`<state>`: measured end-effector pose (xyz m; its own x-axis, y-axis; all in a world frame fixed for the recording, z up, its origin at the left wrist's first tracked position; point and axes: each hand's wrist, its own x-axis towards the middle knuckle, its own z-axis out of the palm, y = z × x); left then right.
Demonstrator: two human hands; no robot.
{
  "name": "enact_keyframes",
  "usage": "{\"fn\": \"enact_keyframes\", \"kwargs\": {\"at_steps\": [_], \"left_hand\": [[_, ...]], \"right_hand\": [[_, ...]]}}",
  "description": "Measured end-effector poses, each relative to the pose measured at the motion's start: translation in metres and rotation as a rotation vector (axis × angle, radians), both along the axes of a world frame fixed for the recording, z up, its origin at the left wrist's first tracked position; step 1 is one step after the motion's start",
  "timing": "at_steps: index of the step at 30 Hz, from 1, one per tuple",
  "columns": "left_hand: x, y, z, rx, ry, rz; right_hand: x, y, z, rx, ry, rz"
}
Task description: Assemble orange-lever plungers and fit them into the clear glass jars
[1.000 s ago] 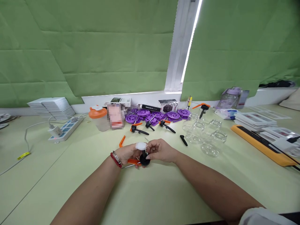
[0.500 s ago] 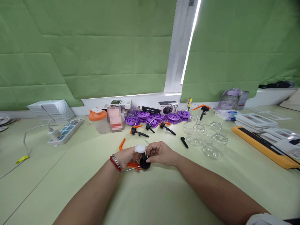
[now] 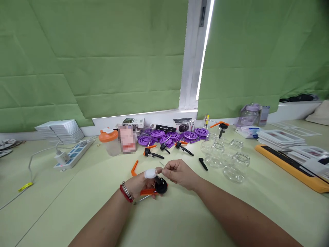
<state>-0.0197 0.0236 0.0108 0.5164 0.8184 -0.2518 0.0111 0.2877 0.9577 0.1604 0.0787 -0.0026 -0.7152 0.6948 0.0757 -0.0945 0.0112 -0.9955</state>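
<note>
Fingers: left hand (image 3: 140,183) clamps black-orange sprayer head (image 3: 159,188) | right hand (image 3: 180,174) pinches its top | glass jars (image 3: 227,157) well right of it

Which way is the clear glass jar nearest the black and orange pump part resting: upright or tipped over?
Tipped over. The glass jar lies on its side on the table, its round mouth facing the camera, while the jars behind it stand upright.

The table (image 3: 64,206) looks smooth, matt and pale green; the glass jars (image 3: 232,164) to the right are clear and glossy; the purple wheels (image 3: 169,134) far back look like moulded plastic with a slight sheen; the black cap (image 3: 161,187) and orange lever (image 3: 147,192) near the middle seem plastic; the green blinds (image 3: 102,61) look like matt cloth, creased.
</note>
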Motion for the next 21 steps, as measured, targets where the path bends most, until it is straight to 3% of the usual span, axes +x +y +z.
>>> {"fn": "enact_keyframes", "kwargs": {"at_steps": [3,6,9,11,13,16,18,21], "left_hand": [[0.007,-0.008,0.008,0.381,0.021,0.050],[0.016,-0.016,0.010,0.771,0.301,0.234],[0.023,-0.017,0.000,1.040,0.582,0.403],[0.024,-0.013,-0.009,1.181,0.710,0.414],[0.023,-0.004,-0.019,1.319,0.799,0.423],[0.016,0.011,-0.028,1.427,0.934,0.545],[0.010,0.018,-0.032,1.367,1.034,0.644],[-0.002,0.026,-0.036,1.169,1.145,0.808]], "right_hand": [[0.004,-0.004,0.014,-0.058,-0.037,0.015],[0.007,-0.009,0.024,-0.142,-0.049,0.053],[0.006,-0.012,0.024,-0.171,-0.060,0.107],[0.005,-0.012,0.022,-0.112,-0.080,0.094],[0.006,-0.006,0.019,0.074,-0.168,0.018],[0.010,0.014,0.018,0.596,-0.459,-0.240],[0.013,0.033,0.015,0.899,-0.739,-0.424],[0.014,0.062,0.003,0.997,-1.152,-0.476]]}}
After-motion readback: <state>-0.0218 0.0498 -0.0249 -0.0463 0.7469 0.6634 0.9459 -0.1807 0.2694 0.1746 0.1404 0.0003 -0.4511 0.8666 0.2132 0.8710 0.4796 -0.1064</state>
